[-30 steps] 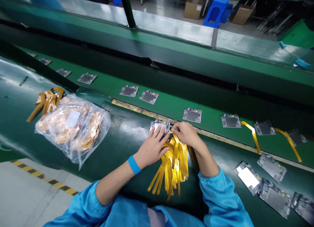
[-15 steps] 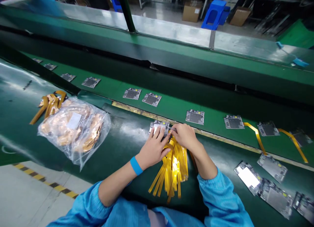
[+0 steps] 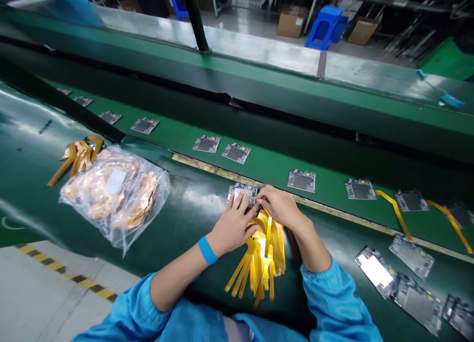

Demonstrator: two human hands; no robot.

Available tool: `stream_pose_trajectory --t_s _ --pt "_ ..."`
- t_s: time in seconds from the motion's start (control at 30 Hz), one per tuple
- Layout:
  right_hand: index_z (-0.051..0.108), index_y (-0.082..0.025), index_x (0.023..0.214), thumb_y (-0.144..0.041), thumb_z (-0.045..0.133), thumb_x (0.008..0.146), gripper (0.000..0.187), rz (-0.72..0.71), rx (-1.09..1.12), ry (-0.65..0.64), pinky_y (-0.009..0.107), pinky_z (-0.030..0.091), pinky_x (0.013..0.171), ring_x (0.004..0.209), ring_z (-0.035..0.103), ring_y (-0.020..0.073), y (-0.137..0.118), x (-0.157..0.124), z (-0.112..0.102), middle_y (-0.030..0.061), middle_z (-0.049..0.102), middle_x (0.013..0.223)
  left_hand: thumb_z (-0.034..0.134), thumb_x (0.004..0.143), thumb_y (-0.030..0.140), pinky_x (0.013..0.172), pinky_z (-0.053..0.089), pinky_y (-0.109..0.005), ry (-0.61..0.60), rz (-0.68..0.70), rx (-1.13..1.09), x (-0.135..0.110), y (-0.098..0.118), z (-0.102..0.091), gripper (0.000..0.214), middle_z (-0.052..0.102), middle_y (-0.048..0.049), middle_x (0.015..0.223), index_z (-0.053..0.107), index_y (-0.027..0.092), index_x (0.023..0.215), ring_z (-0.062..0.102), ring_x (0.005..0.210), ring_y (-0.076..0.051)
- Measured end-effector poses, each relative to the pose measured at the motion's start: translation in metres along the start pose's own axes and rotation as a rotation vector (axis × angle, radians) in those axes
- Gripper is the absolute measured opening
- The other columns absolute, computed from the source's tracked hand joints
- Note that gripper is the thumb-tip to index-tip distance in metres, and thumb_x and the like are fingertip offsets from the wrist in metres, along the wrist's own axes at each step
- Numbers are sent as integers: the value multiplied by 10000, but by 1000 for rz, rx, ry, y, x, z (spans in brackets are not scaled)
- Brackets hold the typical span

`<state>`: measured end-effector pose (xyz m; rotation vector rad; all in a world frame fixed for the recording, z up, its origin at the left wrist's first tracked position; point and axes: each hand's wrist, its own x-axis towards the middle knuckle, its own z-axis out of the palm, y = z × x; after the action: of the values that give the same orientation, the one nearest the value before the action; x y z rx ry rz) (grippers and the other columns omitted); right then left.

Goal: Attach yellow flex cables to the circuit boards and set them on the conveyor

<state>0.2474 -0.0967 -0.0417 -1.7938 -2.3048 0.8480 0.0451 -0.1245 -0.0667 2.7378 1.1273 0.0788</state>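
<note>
A small grey circuit board (image 3: pixel 242 190) lies on the dark green bench near the belt's edge. My left hand (image 3: pixel 232 225) presses flat on it with fingers stretched out. My right hand (image 3: pixel 280 206) is closed in a pinch at the board's right edge, on the end of a yellow flex strip (image 3: pixel 267 223). Below both hands lies a loose pile of yellow flex strips (image 3: pixel 261 260). Both arms wear blue sleeves, and a blue band circles the left wrist.
Several boards (image 3: pixel 301 179) ride the green conveyor belt (image 3: pixel 266 159) beyond; two at the right carry yellow strips (image 3: pixel 396 209). A clear bag of strips (image 3: pixel 114 194) and loose strips (image 3: pixel 77 154) lie left. More boards (image 3: pixel 411 268) sit at my right.
The hands stay on the board; the right fingers shifted slightly at its edge. The boards on the belt shift rightward in the view, with the bag, as the camera turns slightly.
</note>
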Motion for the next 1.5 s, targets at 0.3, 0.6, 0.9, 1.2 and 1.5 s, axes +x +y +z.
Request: stream_pose_trajectory --t_s 0.3,0.6,0.9,1.2,1.5 --pt "680 -235 1037 -235 545 1017 136 6 2 21 266 377 741 922 680 172 -1 -5 -6 17 709 1085 437 1037 323 1163 420 -558 97 48 -128 -1 -17 -8 451 562 -181 1463 535 175 1450 485 1401 -348" --pt "625 -247 1311 -373 663 952 383 345 -107 299 292 458 794 1068 677 230 70 -27 -47 60 656 1248 542 916 211 1126 380 -526 -69 263 81 37 -72 -47 516 570 -171 1440 546 188 1431 498 1353 -350" --pt "687 -201 1145 -487 818 772 487 476 -135 293 313 473 727 979 714 269 129 -35 -66 110 648 1276 651 772 220 907 454 -429 -117 332 168 62 -82 -64 677 623 -152 1154 532 186 1438 586 1027 -320" --pt "588 -219 1034 -431 631 910 249 460 117 458 324 529 868 1123 708 267 140 -94 -80 117 753 1142 635 796 225 873 493 -414 40 295 141 132 -55 -98 704 605 -169 1213 476 171 1480 582 1035 -307" --pt "621 -211 943 -575 653 845 378 393 438 343 321 532 724 812 696 243 118 -179 -40 64 729 877 619 886 327 1054 437 -478 -155 228 160 190 -56 -71 604 540 -177 1482 529 196 1469 506 1349 -360"
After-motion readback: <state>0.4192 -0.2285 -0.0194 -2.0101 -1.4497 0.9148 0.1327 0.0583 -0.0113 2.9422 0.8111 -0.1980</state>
